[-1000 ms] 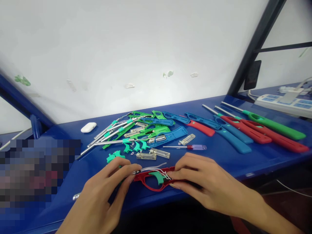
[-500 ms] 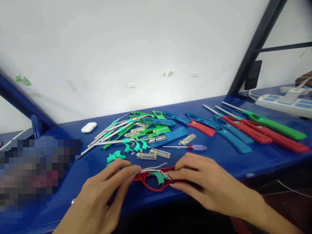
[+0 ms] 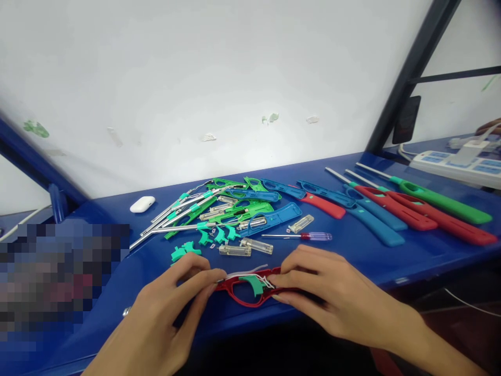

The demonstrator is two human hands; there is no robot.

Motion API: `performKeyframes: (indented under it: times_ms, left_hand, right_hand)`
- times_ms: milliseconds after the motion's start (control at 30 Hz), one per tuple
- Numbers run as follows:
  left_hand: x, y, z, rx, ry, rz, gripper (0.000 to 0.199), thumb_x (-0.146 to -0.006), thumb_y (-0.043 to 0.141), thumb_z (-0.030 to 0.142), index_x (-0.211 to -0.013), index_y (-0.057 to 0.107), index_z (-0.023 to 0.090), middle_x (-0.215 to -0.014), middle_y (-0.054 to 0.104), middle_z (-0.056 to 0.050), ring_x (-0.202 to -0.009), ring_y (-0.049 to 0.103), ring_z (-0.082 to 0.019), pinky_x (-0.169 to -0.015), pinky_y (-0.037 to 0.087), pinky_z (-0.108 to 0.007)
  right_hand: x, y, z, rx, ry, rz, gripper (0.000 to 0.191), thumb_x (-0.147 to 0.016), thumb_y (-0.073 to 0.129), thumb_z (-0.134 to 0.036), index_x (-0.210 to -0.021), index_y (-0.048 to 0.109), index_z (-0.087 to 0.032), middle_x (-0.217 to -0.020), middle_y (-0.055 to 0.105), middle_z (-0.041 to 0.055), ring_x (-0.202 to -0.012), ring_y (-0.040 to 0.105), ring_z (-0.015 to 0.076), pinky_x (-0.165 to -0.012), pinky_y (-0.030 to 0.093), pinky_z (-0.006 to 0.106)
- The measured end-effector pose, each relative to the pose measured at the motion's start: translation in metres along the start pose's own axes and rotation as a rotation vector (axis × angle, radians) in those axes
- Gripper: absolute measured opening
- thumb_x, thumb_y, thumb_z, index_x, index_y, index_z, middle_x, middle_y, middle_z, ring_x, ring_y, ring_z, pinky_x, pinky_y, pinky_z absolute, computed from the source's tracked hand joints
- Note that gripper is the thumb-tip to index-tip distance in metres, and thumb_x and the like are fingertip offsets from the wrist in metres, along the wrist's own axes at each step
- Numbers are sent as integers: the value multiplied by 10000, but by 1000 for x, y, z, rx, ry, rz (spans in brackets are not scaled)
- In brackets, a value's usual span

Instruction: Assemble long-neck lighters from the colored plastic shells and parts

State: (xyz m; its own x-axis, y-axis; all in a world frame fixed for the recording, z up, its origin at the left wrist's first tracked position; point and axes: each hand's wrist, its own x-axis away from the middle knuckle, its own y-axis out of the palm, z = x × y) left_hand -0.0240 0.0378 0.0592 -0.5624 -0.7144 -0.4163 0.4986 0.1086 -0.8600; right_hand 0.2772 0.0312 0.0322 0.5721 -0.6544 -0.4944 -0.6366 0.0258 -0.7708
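A red lighter shell half [image 3: 245, 302] lies at the table's front edge, its inside facing up. Its left end is pinched between the thumb and fingers of my left hand [image 3: 172, 308]. My right hand [image 3: 329, 292] grips the shell's right part, fingers closed over it. Inside the shell sit a green trigger [image 3: 254, 285] and white wires [image 3: 252, 271], which run from my right fingertips toward my left ones. The shell's right end is hidden under my right hand.
Behind the hands lie metal tubes [image 3: 172, 228], green triggers [image 3: 186, 250], clear fuel tanks [image 3: 235, 250], blue shells [image 3: 274, 218] and a screwdriver [image 3: 313, 236]. Several assembled lighters [image 3: 442, 201] lie right. A white case [image 3: 143, 204] is at left; a person's hand [image 3: 489, 126] shows far right.
My left hand's fingertips have shifted slightly at the shell's left end. My right hand keeps its hold in nearly the same place.
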Motion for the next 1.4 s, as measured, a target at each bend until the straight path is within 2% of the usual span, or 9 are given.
performKeyframes:
  times_ms: [300, 500, 800, 933, 1033, 1100, 1233, 1300, 1400]
  left_hand:
    - [2, 4, -3, 48, -46, 10, 212, -1106, 551, 356, -1236, 718, 355, -1106, 700, 37, -922, 718, -94, -857, 530, -140]
    - [-7, -3, -6, 99, 51, 16, 226, -1089, 553, 257, -1048, 766, 317, -1014, 707, 29, -830, 729, -90, -773, 550, -134]
    - [-4, -1, -4, 53, 21, -33, 325, -1111, 469, 259, -961, 756, 286, -1010, 688, 5, -760, 705, -91, -670, 529, -149]
    - [3, 1, -7, 16, -2, -70, 321, -1115, 449, 236, -1060, 760, 291, -1098, 672, -23, -864, 700, -118, -747, 552, -190]
    - [5, 0, -3, -21, 10, -96, 243, -1089, 524, 247, -1182, 742, 299, -1163, 658, -46, -987, 688, -163, -835, 580, -240]
    - [4, 2, 2, -22, 26, -50, 203, -1065, 574, 248, -1185, 734, 286, -1144, 656, -50, -994, 687, -172, -847, 590, -249]
    - [-4, 15, 12, 10, 23, 106, 187, -1075, 557, 216, -1009, 728, 256, -1005, 654, -18, -815, 697, -124, -730, 569, -194]
    - [-6, 22, 13, 11, 28, 131, 174, -1080, 565, 228, -1155, 716, 272, -1065, 666, -17, -864, 719, -121, -785, 576, -187]
    - [-8, 28, 13, 19, 75, 104, 310, -1096, 536, 215, -1382, 621, 299, -1175, 662, -26, -997, 730, -127, -888, 574, -188]
  right_hand:
    - [0, 1, 1, -4, -3, 11, 198, -1091, 601, -322, -1170, 758, -231, -1016, 730, 25, -879, 672, 166, -822, 530, 283]
    - [-1, 0, -1, -8, -4, 17, 188, -1087, 608, -310, -1160, 760, -225, -1013, 731, 23, -872, 670, 160, -814, 530, 276]
    - [0, 0, 0, -12, -13, 19, 179, -1077, 627, -297, -1153, 767, -217, -1013, 733, 24, -874, 673, 157, -822, 531, 270]
    - [-1, 0, 0, -9, -11, 22, 175, -1078, 625, -298, -1141, 768, -219, -1018, 736, 28, -876, 677, 160, -822, 534, 272]
    - [-2, 0, 1, -17, -9, 21, 184, -1080, 620, -302, -1149, 770, -220, -1012, 739, 31, -873, 681, 161, -811, 540, 270]
    - [-2, 0, 1, -21, -7, 19, 189, -1078, 626, -304, -1179, 763, -225, -1012, 743, 28, -873, 684, 163, -811, 543, 271]
    - [-2, 1, 1, -14, -6, 25, 205, -1072, 638, -313, -1236, 732, -234, -1032, 756, 26, -883, 696, 167, -834, 549, 277]
    - [-2, 1, 1, -13, -16, 34, 188, -1072, 640, -310, -1216, 731, -231, -1029, 760, 25, -881, 703, 164, -841, 548, 273]
    - [-2, 1, 1, -23, -31, 55, 173, -1065, 653, -307, -1182, 743, -216, -1012, 763, 25, -867, 707, 156, -826, 548, 261]
